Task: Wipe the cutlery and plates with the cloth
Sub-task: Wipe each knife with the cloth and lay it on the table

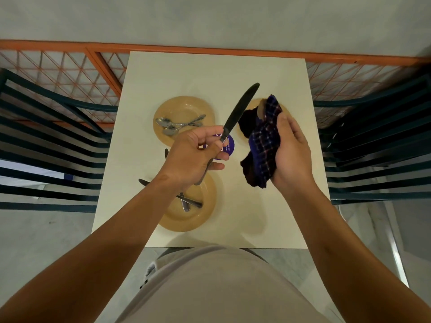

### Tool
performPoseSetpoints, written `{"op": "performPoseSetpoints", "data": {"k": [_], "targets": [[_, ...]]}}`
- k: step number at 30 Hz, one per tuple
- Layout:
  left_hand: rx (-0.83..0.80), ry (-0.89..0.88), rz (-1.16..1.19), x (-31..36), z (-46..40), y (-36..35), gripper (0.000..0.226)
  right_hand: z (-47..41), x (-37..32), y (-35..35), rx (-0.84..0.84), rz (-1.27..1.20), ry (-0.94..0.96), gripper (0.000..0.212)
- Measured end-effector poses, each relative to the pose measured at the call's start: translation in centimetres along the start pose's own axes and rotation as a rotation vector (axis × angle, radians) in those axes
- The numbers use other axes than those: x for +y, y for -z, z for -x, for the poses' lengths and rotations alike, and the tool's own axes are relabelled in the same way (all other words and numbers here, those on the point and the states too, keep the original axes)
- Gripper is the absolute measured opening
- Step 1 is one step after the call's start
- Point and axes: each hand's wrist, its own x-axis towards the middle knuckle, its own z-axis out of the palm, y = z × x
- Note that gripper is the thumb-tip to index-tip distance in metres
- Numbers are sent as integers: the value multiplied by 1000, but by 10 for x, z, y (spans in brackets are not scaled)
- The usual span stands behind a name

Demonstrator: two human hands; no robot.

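- A pale square table (pixel 186 73) stands against an orange railing (pixel 163 48) with mesh panels.
- Dark slatted chairs (pixel 46 127) flank it, left and right.
- Beyond the railing, grey floor (pixel 210 17).
- Light is soft, even.

Cream square counter (pixel 163 73). Directly on it: three tan plates, far-left (pixel 184 108), far-right (pixel 253 104) (largely hidden), near (pixel 205 206); a purple round disc (pixel 229 145) between them; a knife (pixel 145 182) beside the near plate.
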Motion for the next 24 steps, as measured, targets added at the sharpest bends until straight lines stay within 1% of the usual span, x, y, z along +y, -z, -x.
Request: {"op": "performPoseSetpoints", "data": {"k": [1, 3, 5, 8, 10, 12, 15, 16, 19, 22, 24], "targets": [[-2, 3, 2, -1, 1, -3, 30, -1, 2, -2, -22, -66, -46, 23], [3, 2, 2, -2, 4, -8, 29, 0, 8, -9, -88, -112, -86, 29], [23, -11, -12, -6, 5, -12, 29, 4, 18, -16, -130, -104, -81, 31], [48, -12, -13, -12, 8, -16, 31, 10, 36, -21, -151, -52, -68, 39], [43, -10, -8, -15, 12, -18, 30, 16, 41, -24, -178, 21, -76, 35], [37, -15, -17, -19, 15, -19, 30, 21, 42, -25, -174, 53, -124, 31], [37, -7, -11, -21, 16, -18, 30, 21, 41, -19, -123, -56, -278, 55], [38, -4, -12, -20, 17, -17, 30, 20, 42, -17, -118, -70, -304, 59], [36, 8, -7, -21, 19, -19, 29, 18, 44, -14, -101, -59, -329, 59], [25, 16, 9, -19, 20, -20, 30, 13, 46, -8, -170, -165, -342, 64], [15, -1, 5, -17, 20, -20, 30, 12, 42, -4, -233, -221, -371, 60]]}}
